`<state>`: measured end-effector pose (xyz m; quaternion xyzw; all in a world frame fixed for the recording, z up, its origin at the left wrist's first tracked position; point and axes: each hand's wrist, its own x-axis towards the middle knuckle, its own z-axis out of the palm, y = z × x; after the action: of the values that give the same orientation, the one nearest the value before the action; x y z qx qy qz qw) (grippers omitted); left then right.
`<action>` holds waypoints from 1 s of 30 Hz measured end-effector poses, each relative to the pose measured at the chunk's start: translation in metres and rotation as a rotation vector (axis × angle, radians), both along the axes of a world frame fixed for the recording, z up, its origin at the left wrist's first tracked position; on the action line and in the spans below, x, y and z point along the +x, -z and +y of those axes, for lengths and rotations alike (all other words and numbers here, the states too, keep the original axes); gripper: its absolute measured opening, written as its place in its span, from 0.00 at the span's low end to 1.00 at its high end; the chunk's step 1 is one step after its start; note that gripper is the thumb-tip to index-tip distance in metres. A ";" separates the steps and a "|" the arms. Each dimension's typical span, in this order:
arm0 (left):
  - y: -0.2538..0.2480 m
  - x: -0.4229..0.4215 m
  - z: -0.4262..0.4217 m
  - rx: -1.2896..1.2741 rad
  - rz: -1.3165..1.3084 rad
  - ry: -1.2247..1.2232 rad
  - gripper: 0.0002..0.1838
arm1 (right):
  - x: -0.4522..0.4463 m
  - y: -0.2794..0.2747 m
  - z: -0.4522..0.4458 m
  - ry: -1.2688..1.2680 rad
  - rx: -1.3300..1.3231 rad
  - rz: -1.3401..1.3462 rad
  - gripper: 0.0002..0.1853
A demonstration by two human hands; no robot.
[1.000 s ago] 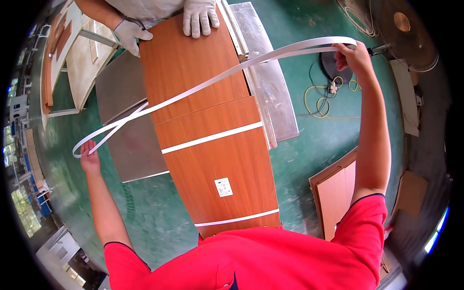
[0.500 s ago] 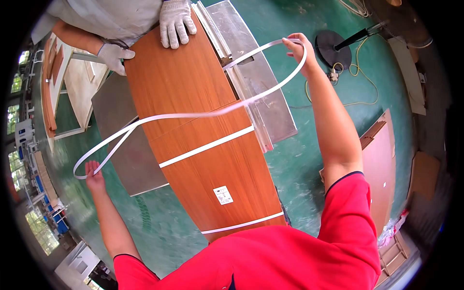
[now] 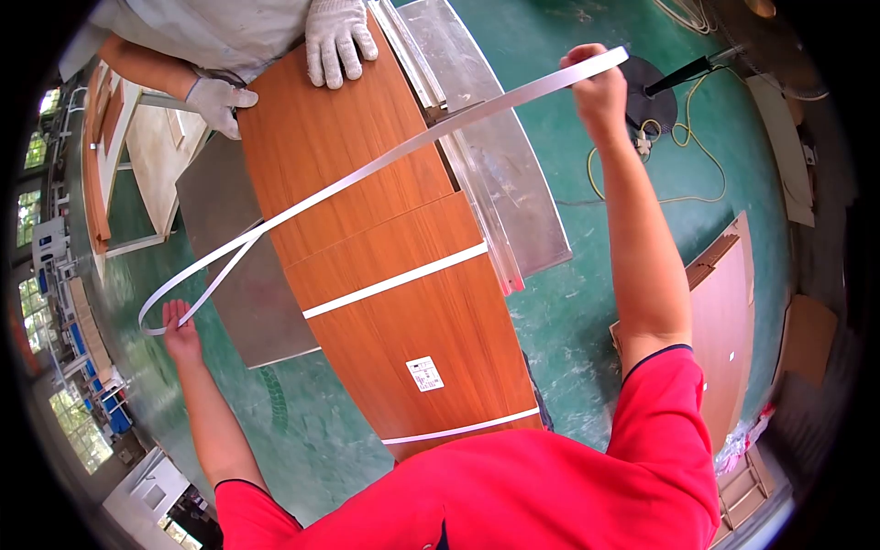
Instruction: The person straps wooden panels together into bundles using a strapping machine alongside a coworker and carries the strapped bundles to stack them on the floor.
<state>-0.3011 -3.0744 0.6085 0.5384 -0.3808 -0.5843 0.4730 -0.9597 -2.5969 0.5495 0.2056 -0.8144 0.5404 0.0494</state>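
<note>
A long white packing strap stretches across the wooden panels from left to right. At the far right, my right hand is closed on the strap near its visible end. My left hand is out at the left, by the bend where the strap doubles back. Its fingers point up and seem to hold the strap, though the grip is partly hidden. Two white straps cross the panel stack nearer my body, and a white label is stuck between them.
Opposite me, a person's gloved hands rest on the panels' far end. Metal plates stand out beneath the stack on either side. Pinkish boards lie at right, near a black round base and a yellow cord.
My right hand has moved up and right, pulling the strap straighter over the panels; its right-hand loop is gone. My left hand and the other person's hands stay nearly still.
</note>
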 end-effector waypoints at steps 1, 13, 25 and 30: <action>0.000 -0.003 0.001 0.001 -0.003 -0.018 0.22 | 0.006 0.005 -0.006 -0.047 -0.102 -0.104 0.06; 0.024 0.024 -0.018 0.099 0.008 -0.013 0.21 | 0.045 0.030 -0.038 -0.068 -0.334 -0.512 0.07; 0.026 -0.063 0.126 0.338 -0.586 0.638 0.21 | 0.042 0.034 -0.040 -0.054 -0.100 -0.441 0.09; 0.029 -0.119 0.208 0.182 -0.533 0.745 0.28 | 0.036 0.049 -0.036 -0.098 -0.017 -0.335 0.10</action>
<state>-0.4199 -2.8661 0.5793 0.5357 -0.6037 -0.5866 0.0672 -0.9238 -2.6328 0.5009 0.1519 -0.7958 0.5755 -0.1116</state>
